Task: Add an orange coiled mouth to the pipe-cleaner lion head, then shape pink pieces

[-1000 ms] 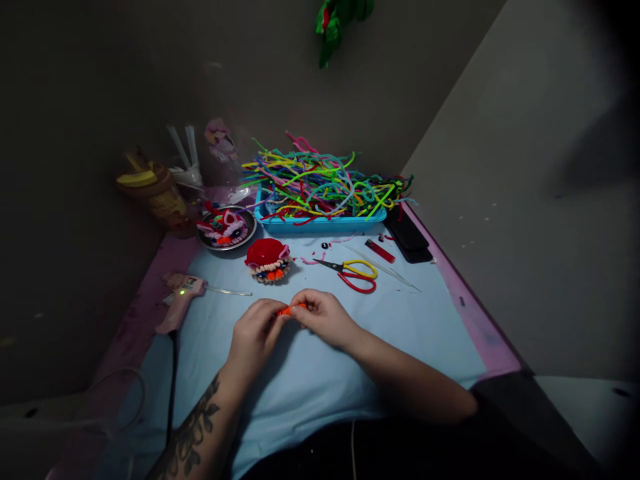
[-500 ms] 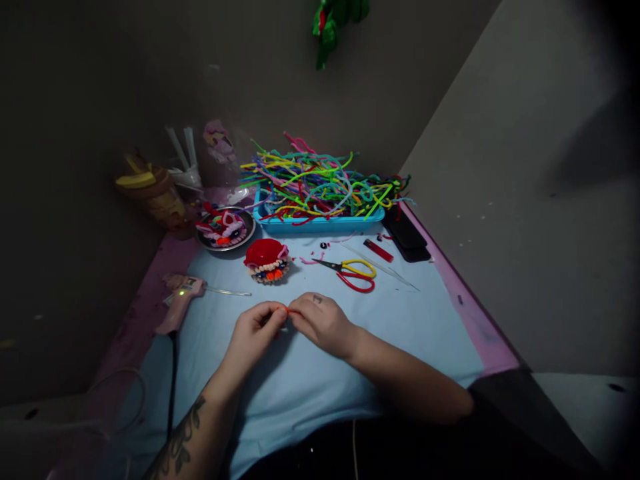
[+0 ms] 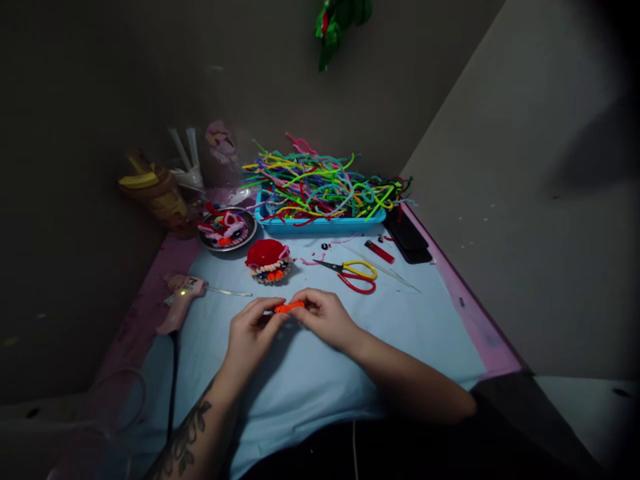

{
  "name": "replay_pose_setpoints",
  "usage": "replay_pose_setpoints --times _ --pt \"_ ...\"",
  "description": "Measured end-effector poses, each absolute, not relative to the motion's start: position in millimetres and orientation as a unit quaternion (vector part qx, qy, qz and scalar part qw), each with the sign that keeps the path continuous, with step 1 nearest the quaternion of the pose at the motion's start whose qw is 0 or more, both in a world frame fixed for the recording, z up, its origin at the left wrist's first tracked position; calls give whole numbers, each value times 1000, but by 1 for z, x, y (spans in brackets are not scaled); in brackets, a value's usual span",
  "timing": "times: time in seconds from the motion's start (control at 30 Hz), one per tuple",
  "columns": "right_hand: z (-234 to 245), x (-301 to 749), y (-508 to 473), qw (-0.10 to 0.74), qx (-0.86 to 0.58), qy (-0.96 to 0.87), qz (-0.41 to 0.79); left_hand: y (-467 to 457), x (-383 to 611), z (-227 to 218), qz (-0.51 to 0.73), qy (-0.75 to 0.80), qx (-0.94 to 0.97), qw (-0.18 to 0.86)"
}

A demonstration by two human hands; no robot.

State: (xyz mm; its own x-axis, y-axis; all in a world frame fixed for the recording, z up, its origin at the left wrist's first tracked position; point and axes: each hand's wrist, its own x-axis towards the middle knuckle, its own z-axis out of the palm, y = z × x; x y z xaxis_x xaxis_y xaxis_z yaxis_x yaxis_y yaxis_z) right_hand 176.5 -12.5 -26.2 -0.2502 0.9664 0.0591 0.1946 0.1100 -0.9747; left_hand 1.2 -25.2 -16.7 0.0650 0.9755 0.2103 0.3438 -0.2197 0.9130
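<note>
My left hand (image 3: 251, 331) and my right hand (image 3: 324, 315) meet over the light blue table cover (image 3: 410, 320), and both pinch a short orange pipe cleaner piece (image 3: 289, 307) between their fingertips. The piece lies roughly level between the two hands. Just beyond them sits a red, fuzzy craft figure (image 3: 267, 260) with a beaded rim. Red and yellow scissors (image 3: 353, 273) lie to the right of it.
A pink glue gun (image 3: 179, 301) with a green light lies at the left, its cord running toward me. A blue tray (image 3: 320, 223) heaped with coloured pipe cleaners stands at the back. A metal dish (image 3: 226, 231) of craft bits, a brown cup (image 3: 155, 193), a red lighter (image 3: 379, 251) and a black case (image 3: 409, 235) are nearby.
The orange piece was nearly hidden between my fingertips half a second ago; now it shows stretched out between both hands. The hands have shifted slightly.
</note>
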Motion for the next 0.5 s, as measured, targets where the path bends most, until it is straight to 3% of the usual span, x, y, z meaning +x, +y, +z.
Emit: replay_pose_setpoints --times 0.2,0.5 --pt "-21 179 -12 433 -441 -694 371 -23 2 -15 434 522 587 440" --pt "-22 179 -15 482 -394 -712 326 -24 7 -17 432 530 514 518"
